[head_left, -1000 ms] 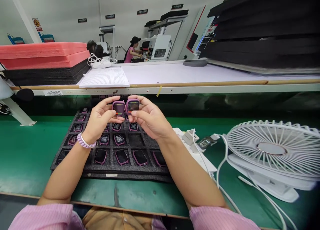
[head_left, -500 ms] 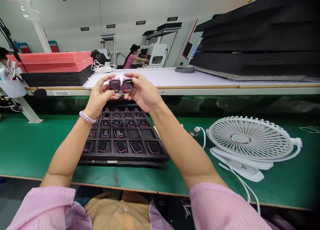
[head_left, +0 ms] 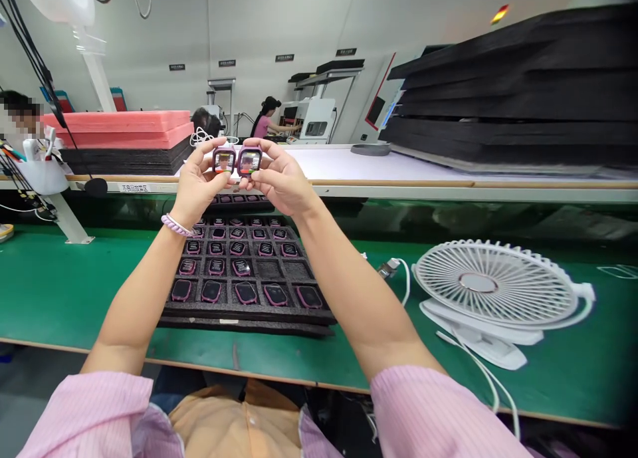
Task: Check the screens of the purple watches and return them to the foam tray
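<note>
My left hand (head_left: 198, 182) is closed around the edges of a smartwatch without a strap, the left smartwatch (head_left: 224, 159). In my right hand (head_left: 282, 179) I grip a matching right smartwatch (head_left: 249, 161), with my thumb at its lower edge. Both are held up side by side, screens facing me, with reflections and small coloured marks on the glass. Below my hands lies a black foam tray (head_left: 294, 315), its compartments holding several similar purple-rimmed watches (head_left: 246, 292). Two compartments at the right of its second row from the front hold no watch.
A white fan (head_left: 478, 282) with cables stands right of the tray on the green bench (head_left: 124, 258). Above runs a shelf (head_left: 349, 172) bearing pink foam slabs (head_left: 124, 127) and a tall stack of black foam sheets (head_left: 498, 106). Co-workers sit beyond.
Both smartwatches have been tilted, and their screens now show brighter reflections. My right thumb has moved onto the lower edge of its watch. The view has shifted slightly.
</note>
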A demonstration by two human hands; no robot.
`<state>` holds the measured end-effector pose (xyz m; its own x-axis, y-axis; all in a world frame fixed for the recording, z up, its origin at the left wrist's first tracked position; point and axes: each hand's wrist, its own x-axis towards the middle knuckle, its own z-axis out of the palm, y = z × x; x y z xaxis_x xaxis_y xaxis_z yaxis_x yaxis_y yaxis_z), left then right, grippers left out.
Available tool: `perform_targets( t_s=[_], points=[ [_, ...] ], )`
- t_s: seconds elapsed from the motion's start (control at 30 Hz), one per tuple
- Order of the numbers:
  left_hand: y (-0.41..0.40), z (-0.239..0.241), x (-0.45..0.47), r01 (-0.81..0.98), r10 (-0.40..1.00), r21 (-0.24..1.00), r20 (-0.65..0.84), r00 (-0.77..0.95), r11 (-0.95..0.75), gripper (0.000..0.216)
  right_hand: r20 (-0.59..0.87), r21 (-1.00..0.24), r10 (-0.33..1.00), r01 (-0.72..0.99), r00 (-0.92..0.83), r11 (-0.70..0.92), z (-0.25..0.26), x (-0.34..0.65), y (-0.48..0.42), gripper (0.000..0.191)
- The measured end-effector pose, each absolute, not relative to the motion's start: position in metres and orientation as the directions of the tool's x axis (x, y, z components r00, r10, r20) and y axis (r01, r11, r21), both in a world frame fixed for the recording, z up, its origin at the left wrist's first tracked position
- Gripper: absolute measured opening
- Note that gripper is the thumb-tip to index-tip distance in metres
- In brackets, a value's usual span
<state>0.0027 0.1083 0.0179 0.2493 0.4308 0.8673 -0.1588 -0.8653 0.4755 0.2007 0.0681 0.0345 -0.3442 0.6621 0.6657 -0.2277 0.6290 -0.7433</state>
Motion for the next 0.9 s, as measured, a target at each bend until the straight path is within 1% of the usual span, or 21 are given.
perform_targets(
  t_s=[0.13, 0.27, 0.4, 0.5, 0.57, 0.7, 0.9],
  points=[
    [0.108, 0.018, 0.001, -0.144, 0.439, 0.479, 0.866, 0.241, -0.866, 0.058, 0.666, -0.741, 0.656, -0.217, -0.355, 0.635, 0.035, 0.200, 0.065, 0.062],
    [0.106, 0.019, 0.002, -0.147, 0.480, 0.520, 0.844, 0.240, -0.842, 0.059, 0.667, -0.743, 0.659, -0.243, -0.347, 0.624, 0.035, 0.199, 0.064, 0.063],
    [0.094, 0.018, 0.007, -0.165, 0.559, 0.593, 0.802, 0.210, -0.788, 0.057, 0.662, -0.747, 0.662, -0.245, -0.351, 0.618, 0.031, 0.198, 0.063, 0.063],
    [0.080, 0.015, 0.010, -0.197, 0.651, 0.677, 0.736, 0.185, -0.709, 0.058, 0.640, -0.768, 0.689, -0.272, -0.340, 0.580, 0.022, 0.197, 0.060, 0.060],
    [0.073, 0.011, 0.012, -0.209, 0.701, 0.722, 0.691, 0.175, -0.660, 0.060, 0.623, -0.782, 0.708, -0.292, -0.334, 0.551, 0.014, 0.196, 0.059, 0.061],
    [0.065, 0.002, 0.012, -0.205, 0.745, 0.762, 0.645, 0.171, -0.614, 0.062, 0.607, -0.792, 0.718, -0.335, -0.341, 0.511, 0.000, 0.196, 0.061, 0.063],
    [0.063, -0.001, 0.011, -0.187, 0.768, 0.790, 0.612, 0.190, -0.584, 0.059, 0.591, -0.797, 0.730, -0.384, -0.342, 0.466, -0.009, 0.198, 0.064, 0.052]
  ],
)
